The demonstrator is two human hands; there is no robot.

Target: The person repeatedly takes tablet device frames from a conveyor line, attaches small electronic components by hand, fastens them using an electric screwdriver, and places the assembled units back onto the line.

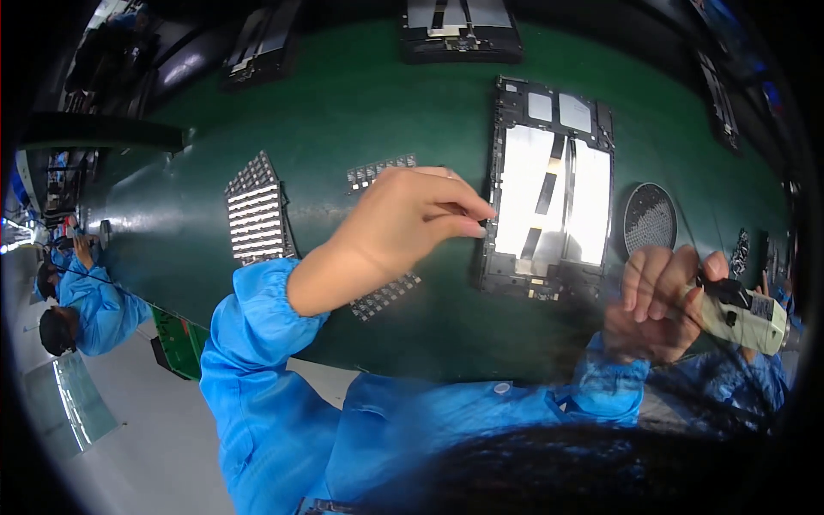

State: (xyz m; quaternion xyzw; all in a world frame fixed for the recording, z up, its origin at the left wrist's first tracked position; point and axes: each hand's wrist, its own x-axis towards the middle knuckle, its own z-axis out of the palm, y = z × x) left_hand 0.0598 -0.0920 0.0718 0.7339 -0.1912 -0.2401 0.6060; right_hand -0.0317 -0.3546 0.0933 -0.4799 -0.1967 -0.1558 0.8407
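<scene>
An opened tablet-like device [524,163], with a black frame, white battery panels and a dark ribbon cable, lies upright on the green work table. My left hand [403,210] is at its left edge, thumb and forefinger pinched together; anything between the tips is too small to make out. To the right of the device, my right hand [657,292] is closed around a cream-coloured power screwdriver [747,318] with a black lever, whose tip I cannot see. Between that hand and the device's far right side stands a round black dish [650,215] holding many tiny pale screws or similar small parts.
Left of my hand lies a sheet of small parts in rows [255,215]; another such sheet [386,296] is partly under my forearm. More opened devices [462,34] lie along the far side. A person in blue [99,300] sits at far left.
</scene>
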